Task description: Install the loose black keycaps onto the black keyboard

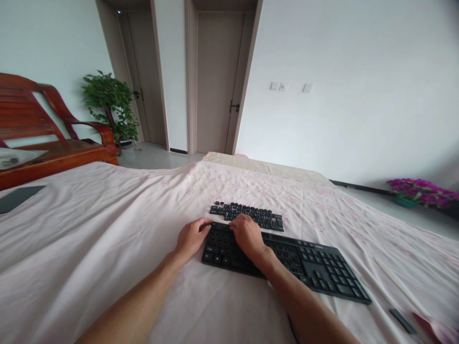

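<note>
A black keyboard (287, 253) lies at a slant on the pink cloth, bare sockets showing across much of its left part and middle. Keys are still fitted on its right end and at the lower left corner. My left hand (191, 236) holds the keyboard's upper left corner between its fingers. Over the upper left rows is my right hand (248, 237), its fingers bent down and together; its palm hides whatever lies at the fingertips. Just beyond the keyboard sits a group of loose black keycaps (263, 219), laid out in rows.
The pink flowered cloth (150, 205) spreads under everything. At right lie a pale thin stick (398, 282) and a small dark-handled tool (402, 320). A flat dark object (19, 198) rests at far left. Beyond stand a wooden bench (60, 148), a potted plant (109, 98) and purple flowers (419, 189).
</note>
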Demonstrator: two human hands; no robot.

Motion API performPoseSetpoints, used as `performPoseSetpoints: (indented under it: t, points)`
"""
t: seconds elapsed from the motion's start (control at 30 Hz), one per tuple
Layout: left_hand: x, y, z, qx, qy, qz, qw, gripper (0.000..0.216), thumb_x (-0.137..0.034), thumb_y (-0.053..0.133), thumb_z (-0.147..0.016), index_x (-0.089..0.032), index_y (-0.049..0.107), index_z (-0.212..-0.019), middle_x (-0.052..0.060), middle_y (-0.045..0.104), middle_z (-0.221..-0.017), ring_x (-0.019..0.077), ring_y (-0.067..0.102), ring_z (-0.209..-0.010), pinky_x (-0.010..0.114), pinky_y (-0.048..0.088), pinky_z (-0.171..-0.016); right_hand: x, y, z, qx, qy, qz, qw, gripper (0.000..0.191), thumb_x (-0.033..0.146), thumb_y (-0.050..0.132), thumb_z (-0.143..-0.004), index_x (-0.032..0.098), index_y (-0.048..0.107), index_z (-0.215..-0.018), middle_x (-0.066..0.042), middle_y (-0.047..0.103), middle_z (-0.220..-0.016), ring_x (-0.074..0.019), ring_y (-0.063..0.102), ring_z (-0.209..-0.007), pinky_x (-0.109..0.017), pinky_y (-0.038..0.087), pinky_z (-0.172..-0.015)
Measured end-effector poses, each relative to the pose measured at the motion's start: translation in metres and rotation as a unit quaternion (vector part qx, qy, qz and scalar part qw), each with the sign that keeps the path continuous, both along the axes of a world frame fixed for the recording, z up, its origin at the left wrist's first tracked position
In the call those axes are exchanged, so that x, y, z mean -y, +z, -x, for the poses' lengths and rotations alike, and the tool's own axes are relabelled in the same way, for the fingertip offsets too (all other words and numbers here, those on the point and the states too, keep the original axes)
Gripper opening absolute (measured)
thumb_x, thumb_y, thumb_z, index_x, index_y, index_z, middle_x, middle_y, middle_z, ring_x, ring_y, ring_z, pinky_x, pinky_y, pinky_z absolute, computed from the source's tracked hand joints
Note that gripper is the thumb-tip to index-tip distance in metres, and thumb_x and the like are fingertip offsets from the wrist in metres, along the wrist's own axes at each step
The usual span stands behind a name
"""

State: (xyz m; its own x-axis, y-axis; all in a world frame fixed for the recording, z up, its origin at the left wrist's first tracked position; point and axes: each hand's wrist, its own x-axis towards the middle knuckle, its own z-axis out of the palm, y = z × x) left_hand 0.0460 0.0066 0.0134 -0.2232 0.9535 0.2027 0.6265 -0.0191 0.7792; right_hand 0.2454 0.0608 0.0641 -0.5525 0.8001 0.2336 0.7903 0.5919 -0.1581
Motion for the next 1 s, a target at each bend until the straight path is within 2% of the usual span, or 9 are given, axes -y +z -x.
performPoseSetpoints:
  t: [0.17,0.4,0.53,0.67,0.77,0.83,0.93,1.0]
  points:
    - [0.0,0.001,0.0,0.002,0.001,0.005,1.0,0.03,-0.037,0.049,-0.084,-0.029,0.068,-0.105,-0.002,0.073,-0.103,0.0175,0.066,-0.095,0.025,0.047,-0.086,0.008,-0.002,0.001,0.031,0.014,-0.044,0.998,0.03,0.019,0.041,-0.094,0.022,0.069,-0.082,-0.006,0.062,-0.094,-0.0184,0.053,-0.092,-0.025,0.04,-0.074]
    - [0.001,0.0,0.0,-0.002,0.001,0.002,1.0,0.031,-0.039,0.049,-0.085,-0.029,0.068,-0.106,-0.002,0.073,-0.104,0.0174,0.066,-0.096,0.025,0.047,-0.086,0.026,0.001,0.003,0.097,0.029,-0.071,0.992,0.026,0.005,0.046,-0.083,0.017,0.063,-0.099,-0.01,0.059,-0.101,-0.0226,0.049,-0.094,-0.031,0.039,-0.078]
    - [0.001,0.0,0.0,-0.003,0.002,0.005,1.0,0.031,-0.037,0.048,-0.085,-0.028,0.068,-0.107,-0.002,0.072,-0.105,0.0174,0.066,-0.097,0.025,0.047,-0.087,0.033,-0.001,0.003,0.101,0.025,-0.087,0.991,0.029,0.006,0.045,-0.083,0.016,0.061,-0.105,-0.011,0.057,-0.104,-0.0242,0.047,-0.096,-0.035,0.038,-0.081]
    - [0.003,0.003,-0.001,-0.007,0.001,0.002,1.0,0.031,-0.036,0.048,-0.085,-0.028,0.068,-0.107,-0.002,0.072,-0.107,0.0176,0.065,-0.099,0.025,0.047,-0.088,0.034,0.001,0.0,0.095,0.029,-0.073,0.992,0.031,0.006,0.046,-0.082,0.017,0.063,-0.106,-0.011,0.059,-0.105,-0.024,0.047,-0.099,-0.035,0.036,-0.084]
    - [0.004,0.005,-0.003,-0.007,0.003,0.007,1.0,0.032,-0.036,0.048,-0.084,-0.028,0.068,-0.108,-0.002,0.072,-0.107,0.0178,0.065,-0.098,0.025,0.047,-0.088,0.024,0.009,-0.006,0.077,0.048,-0.035,0.995,0.03,0.008,0.045,-0.083,0.021,0.069,-0.096,-0.008,0.062,-0.101,-0.0223,0.05,-0.097,-0.032,0.037,-0.082]
    - [0.004,0.006,-0.003,-0.004,0.005,0.011,1.0,0.032,-0.037,0.049,-0.084,-0.028,0.068,-0.108,-0.002,0.072,-0.106,0.0181,0.065,-0.098,0.026,0.047,-0.087,0.007,0.014,-0.011,0.047,0.054,0.001,0.997,0.035,0.009,0.043,-0.084,0.025,0.072,-0.096,-0.005,0.064,-0.099,-0.02,0.052,-0.096,-0.03,0.038,-0.082]
    - [0.003,0.005,-0.003,0.002,0.003,0.007,1.0,0.032,-0.037,0.048,-0.084,-0.028,0.069,-0.106,-0.001,0.073,-0.106,0.0181,0.065,-0.098,0.026,0.047,-0.087,-0.029,0.019,-0.013,-0.016,0.005,0.028,0.999,0.043,0.008,0.043,-0.083,0.028,0.071,-0.107,-0.003,0.066,-0.104,-0.0178,0.053,-0.099,-0.026,0.037,-0.088]
    - [0.003,0.003,-0.003,0.004,0.001,0.002,1.0,0.031,-0.036,0.048,-0.084,-0.028,0.07,-0.105,-0.001,0.073,-0.105,0.0176,0.065,-0.098,0.025,0.047,-0.087,-0.053,0.018,-0.01,-0.034,-0.042,0.034,0.998,0.041,0.01,0.044,-0.082,0.028,0.073,-0.105,-0.003,0.066,-0.107,-0.019,0.051,-0.103,-0.026,0.036,-0.089]
